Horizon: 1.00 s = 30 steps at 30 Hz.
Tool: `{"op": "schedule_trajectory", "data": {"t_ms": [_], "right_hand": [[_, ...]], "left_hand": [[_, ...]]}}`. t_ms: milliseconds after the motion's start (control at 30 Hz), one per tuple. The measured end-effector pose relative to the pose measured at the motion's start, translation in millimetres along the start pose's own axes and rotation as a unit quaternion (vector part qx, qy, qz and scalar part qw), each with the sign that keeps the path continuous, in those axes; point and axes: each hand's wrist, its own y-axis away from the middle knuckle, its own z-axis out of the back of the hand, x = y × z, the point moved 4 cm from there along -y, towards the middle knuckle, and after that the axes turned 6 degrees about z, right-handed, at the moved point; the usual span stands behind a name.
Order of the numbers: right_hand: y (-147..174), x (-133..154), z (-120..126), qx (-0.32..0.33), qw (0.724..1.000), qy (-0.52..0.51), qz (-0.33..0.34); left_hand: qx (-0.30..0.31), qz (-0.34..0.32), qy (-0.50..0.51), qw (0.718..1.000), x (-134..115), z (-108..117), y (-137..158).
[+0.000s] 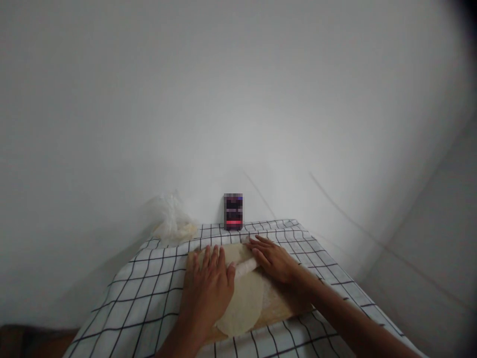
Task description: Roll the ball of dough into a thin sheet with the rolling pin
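Note:
A thin sheet of pale dough [242, 306] is spread over a wooden board [279, 303]. Across it lies a rolling pin [246, 267], whose middle shows between my hands; its ends are hidden beneath them. My left hand [212, 278] rests flat over the pin's left part, fingers stretched forward over the board. On the pin's right part lies my right hand [274, 258], its fingers extended forward and not wrapped round the wood. The dough reaches past the pin on both the near and far sides.
A checked cloth [149, 283] covers the table under the board. At the back left sits a clear plastic bag [173, 221] with something pale in it. A blurred-out phone-like device [233, 212] stands against the white wall [238, 99].

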Motion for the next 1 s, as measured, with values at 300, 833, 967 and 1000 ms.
{"op": "schedule_trajectory", "data": {"t_ms": [300,833,967,1000], "right_hand": [[13,7,2,0.001,1.000,0.017,-0.006],[-24,-11,-9,0.007,0.999,0.031,-0.004],[6,5,1,-0.025,0.999,0.017,-0.020],[14,9,3,-0.032,0.999,0.010,-0.022]], "left_hand": [[0.020,-0.023,0.031,0.999,-1,0,4],[0.035,-0.005,-0.016,0.999,-5,5,-12],[0.026,-0.032,-0.009,0.999,-11,8,-3],[0.022,-0.040,-0.008,0.999,-12,8,1]]}}
